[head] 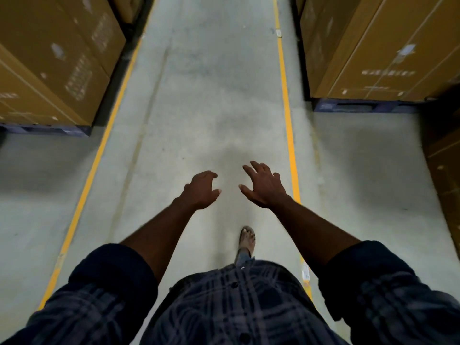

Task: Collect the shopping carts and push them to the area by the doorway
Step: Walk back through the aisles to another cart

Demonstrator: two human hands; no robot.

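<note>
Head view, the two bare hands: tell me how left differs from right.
The bare left hand curls its fingers downward, bunched; the bare right hand spreads its fingers straighter. The right hand shows near a yellow painted floor line; the left hand is far from the other yellow line. Both hold nothing.

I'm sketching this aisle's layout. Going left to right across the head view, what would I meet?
Left boxes → left yellow line → left hand → right hand → right yellow line → right boxes

brown boxes (49, 58) on pallets, seemingly blue (363, 107), flank yellow-lined floor (211, 95).
</note>
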